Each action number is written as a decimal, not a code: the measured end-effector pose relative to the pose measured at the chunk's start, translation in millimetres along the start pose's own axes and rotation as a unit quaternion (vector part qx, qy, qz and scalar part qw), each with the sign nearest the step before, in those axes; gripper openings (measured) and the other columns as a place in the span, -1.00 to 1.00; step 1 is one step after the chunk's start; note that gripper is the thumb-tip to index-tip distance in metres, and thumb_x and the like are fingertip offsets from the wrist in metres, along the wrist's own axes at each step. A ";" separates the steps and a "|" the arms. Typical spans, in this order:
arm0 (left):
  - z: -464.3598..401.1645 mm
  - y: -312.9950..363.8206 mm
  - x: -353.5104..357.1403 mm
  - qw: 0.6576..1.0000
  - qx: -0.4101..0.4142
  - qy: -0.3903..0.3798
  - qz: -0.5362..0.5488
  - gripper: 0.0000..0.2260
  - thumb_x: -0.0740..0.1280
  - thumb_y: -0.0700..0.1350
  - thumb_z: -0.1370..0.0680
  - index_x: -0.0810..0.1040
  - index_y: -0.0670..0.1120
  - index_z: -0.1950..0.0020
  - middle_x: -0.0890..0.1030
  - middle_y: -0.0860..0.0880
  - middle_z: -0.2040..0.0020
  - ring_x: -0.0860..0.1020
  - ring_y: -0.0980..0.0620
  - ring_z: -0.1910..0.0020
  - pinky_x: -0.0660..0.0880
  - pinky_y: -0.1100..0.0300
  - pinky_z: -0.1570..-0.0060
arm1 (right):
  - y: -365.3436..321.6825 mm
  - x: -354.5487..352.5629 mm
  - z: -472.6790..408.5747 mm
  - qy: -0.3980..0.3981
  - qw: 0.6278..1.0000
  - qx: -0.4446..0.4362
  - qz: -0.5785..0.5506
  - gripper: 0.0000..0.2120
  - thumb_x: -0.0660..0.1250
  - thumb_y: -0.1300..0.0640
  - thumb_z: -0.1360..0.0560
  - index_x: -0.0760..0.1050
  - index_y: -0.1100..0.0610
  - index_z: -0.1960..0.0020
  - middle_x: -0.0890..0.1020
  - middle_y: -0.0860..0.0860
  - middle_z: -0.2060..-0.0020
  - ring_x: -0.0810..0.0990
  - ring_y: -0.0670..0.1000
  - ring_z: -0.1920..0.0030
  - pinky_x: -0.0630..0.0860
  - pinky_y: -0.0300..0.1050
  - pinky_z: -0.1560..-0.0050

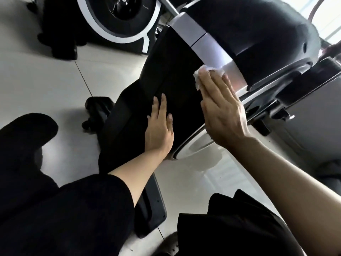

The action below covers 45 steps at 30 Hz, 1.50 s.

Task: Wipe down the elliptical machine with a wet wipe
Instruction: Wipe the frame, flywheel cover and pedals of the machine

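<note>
One crumpled white wet wipe [203, 74], bunched up under the flat fingers of the right hand [223, 115], pressed on the silver band of the elliptical [208, 47]. Left hand [159, 130] lies flat, fingers straight, on the black housing. A second machine [118, 21] sits behind on the tile floor [46, 78].

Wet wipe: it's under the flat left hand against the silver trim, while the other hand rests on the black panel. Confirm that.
Wrong hand. The head view shows the wet wipe under the flat right hand against the silver trim; the left hand rests on the black panel.
</note>
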<state>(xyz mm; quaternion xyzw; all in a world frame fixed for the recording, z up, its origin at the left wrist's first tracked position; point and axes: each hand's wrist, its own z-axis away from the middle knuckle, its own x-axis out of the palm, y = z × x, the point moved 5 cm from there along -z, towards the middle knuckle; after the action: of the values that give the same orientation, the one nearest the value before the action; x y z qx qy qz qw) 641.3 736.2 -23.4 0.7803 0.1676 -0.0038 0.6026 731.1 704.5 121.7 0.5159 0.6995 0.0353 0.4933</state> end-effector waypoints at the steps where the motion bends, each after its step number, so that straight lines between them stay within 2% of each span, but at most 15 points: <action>1: 3.2 -6.5 -1.6 1.000 0.004 -0.008 -0.012 -0.52 0.02 0.01 -0.69 -0.04 0.08 -0.60 -0.02 0.02 -0.61 0.26 -0.16 -0.50 0.40 -0.12 -0.34 | -3.6 5.5 8.3 -0.012 0.999 -0.028 0.014 -0.61 0.16 0.35 -0.62 0.34 0.34 -0.43 0.39 0.21 -0.43 0.33 0.17 -0.46 0.21 0.09 -0.50; 3: 9.5 -20.7 -3.9 0.998 0.009 -0.010 -0.055 -0.50 0.08 -0.06 -0.69 0.00 -0.01 -0.60 -0.01 0.01 -0.61 0.19 -0.08 -0.53 0.36 -0.03 -0.39 | -16.5 16.4 32.4 -0.063 0.994 -0.082 0.019 -0.51 0.21 0.41 -0.54 0.30 0.35 -0.46 0.35 0.19 -0.45 0.31 0.15 -0.48 0.23 0.06 -0.50; 6: 18.0 -34.5 -5.7 0.994 0.013 0.018 -0.105 -0.51 0.13 -0.11 -0.68 0.07 -0.13 -0.58 0.05 -0.09 -0.60 0.08 -0.05 -0.57 0.12 0.05 -0.53 | -29.4 21.9 45.9 -0.099 0.985 -0.126 0.057 -0.43 0.21 0.41 -0.49 0.25 0.33 -0.49 0.32 0.17 -0.48 0.31 0.13 -0.48 0.18 0.04 -0.52; 11: 37.0 -71.7 -13.2 0.980 -0.148 0.093 -0.093 -0.54 0.09 -0.10 -0.69 0.11 -0.19 -0.57 0.07 -0.13 -0.59 0.02 -0.07 -0.58 0.05 0.06 -0.53 | -25.3 24.2 0.3 -0.025 0.994 -0.001 0.109 -0.58 0.14 0.28 -0.62 0.30 0.34 -0.46 0.36 0.19 -0.46 0.29 0.17 -0.48 0.00 0.04 -0.55; 17: 65.9 -113.3 -13.4 0.937 -0.346 0.050 0.021 -0.57 0.03 -0.12 -0.70 0.11 -0.10 -0.58 0.12 -0.05 -0.59 0.21 -0.03 -0.52 0.16 0.24 -0.37 | -94.1 86.5 40.0 -0.224 0.964 -0.112 0.084 -0.49 0.12 0.26 -0.53 0.28 0.40 -0.45 0.33 0.28 -0.45 0.29 0.22 -0.47 -0.07 0.04 -0.56; 22: 73.1 -126.1 -13.4 0.933 -0.346 0.065 0.075 -0.57 0.06 -0.20 -0.68 0.18 -0.05 -0.57 0.22 -0.01 -0.56 0.23 0.01 -0.51 0.16 0.24 -0.40 | -99.8 95.1 -4.0 -0.168 0.983 -0.008 0.067 -0.47 0.02 0.27 -0.54 0.19 0.41 -0.48 0.28 0.28 -0.47 0.25 0.21 -0.49 -0.26 -0.04 -0.54; 26: 84.0 -149.2 -16.1 0.910 -0.395 0.058 0.114 -0.51 0.05 -0.31 -0.63 0.23 -0.02 -0.55 0.27 -0.03 -0.54 0.33 -0.04 -0.46 0.25 0.22 -0.41 | -127.8 117.8 16.0 -0.204 0.977 -0.020 0.053 -0.48 0.00 0.29 -0.56 0.13 0.45 -0.49 0.23 0.29 -0.49 0.21 0.23 -0.51 -0.06 0.02 -0.56; 28: 92.3 -163.3 -18.5 0.888 -0.435 0.055 0.138 -0.47 0.03 -0.34 -0.61 0.25 0.02 -0.55 0.32 -0.03 -0.51 0.47 -0.01 -0.33 0.37 0.35 -0.26 | -135.2 127.3 15.6 -0.201 0.979 -0.023 0.036 -0.47 -0.09 0.27 -0.56 0.13 0.43 -0.49 0.22 0.27 -0.50 0.18 0.22 -0.51 -0.12 -0.01 -0.56; 30: 99.0 -171.7 -17.4 0.873 -0.454 0.057 0.170 -0.44 0.03 -0.37 -0.60 0.27 0.05 -0.54 0.35 -0.01 -0.49 0.55 0.14 -0.12 0.32 0.58 0.02 | -150.2 135.2 14.3 -0.215 0.972 -0.082 0.042 -0.44 -0.16 0.22 -0.55 0.12 0.41 -0.50 0.21 0.26 -0.51 0.15 0.20 -0.52 -0.22 -0.01 -0.55; 31: 105.4 -176.8 -16.8 0.868 -0.459 0.054 0.184 -0.43 0.02 -0.39 -0.59 0.27 0.05 -0.54 0.35 0.00 -0.48 0.54 0.19 -0.09 0.29 0.61 0.05 | -163.8 139.7 20.0 -0.234 0.963 -0.128 0.045 -0.42 -0.18 0.19 -0.55 0.11 0.39 -0.51 0.18 0.26 -0.51 0.12 0.20 -0.53 -0.23 0.02 -0.54; 36: 115.3 -193.1 -10.7 0.839 -0.479 0.049 0.252 -0.52 0.00 -0.35 -0.62 0.28 -0.06 -0.53 0.30 -0.03 -0.52 0.33 0.10 -0.42 0.25 0.26 -0.38 | -204.9 161.7 78.2 -0.352 0.900 -0.241 0.088 -0.44 -0.16 0.16 -0.58 0.01 0.40 -0.52 -0.01 0.29 -0.55 -0.04 0.24 -0.56 -0.23 0.09 -0.51; 39: 122.3 -196.9 -6.2 0.840 -0.474 0.060 0.258 -0.55 0.02 -0.27 -0.66 0.26 0.00 -0.54 0.30 0.01 -0.52 0.31 0.02 -0.47 0.23 0.08 -0.48 | -206.8 166.0 98.5 -0.296 0.926 -0.231 0.036 -0.42 -0.25 0.28 -0.55 0.33 0.36 -0.43 0.27 0.26 -0.48 0.24 0.20 -0.50 0.02 0.06 -0.54; 41: 129.5 -204.8 1.3 0.838 -0.484 0.051 0.248 -0.54 0.03 -0.27 -0.66 0.25 0.01 -0.54 0.31 0.01 -0.51 0.34 0.00 -0.46 0.27 0.05 -0.46 | -209.5 164.1 115.2 -0.237 0.953 -0.177 -0.067 -0.51 -0.15 0.34 -0.59 0.46 0.40 -0.30 0.46 0.26 -0.35 0.41 0.19 -0.39 0.27 0.03 -0.47; 43: 144.1 -212.2 5.3 0.828 -0.513 0.042 0.223 -0.55 0.04 -0.29 -0.64 0.29 -0.03 -0.52 0.36 -0.03 -0.48 0.39 -0.03 -0.42 0.32 0.04 -0.43 | -209.8 167.2 145.7 -0.206 0.958 -0.080 -0.180 -0.64 0.03 0.38 -0.58 0.50 0.42 -0.24 0.55 0.25 -0.24 0.52 0.18 -0.26 0.50 -0.04 -0.27; 45: 159.0 -217.8 6.6 0.824 -0.527 0.039 0.205 -0.60 0.08 -0.29 -0.65 0.38 -0.06 -0.47 0.44 -0.06 -0.43 0.45 -0.02 -0.36 0.37 0.08 -0.39 | -207.2 180.1 175.2 -0.244 0.933 0.058 -0.260 -0.63 0.08 0.37 -0.51 0.50 0.39 -0.23 0.57 0.20 -0.21 0.53 0.19 -0.15 0.63 -0.01 0.13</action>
<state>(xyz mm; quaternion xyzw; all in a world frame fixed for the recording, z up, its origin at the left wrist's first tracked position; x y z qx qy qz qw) 620.8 635.6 -272.8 0.3601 0.0042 0.2393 0.9017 719.5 663.8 -201.2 0.3367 0.6683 -0.2612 0.6098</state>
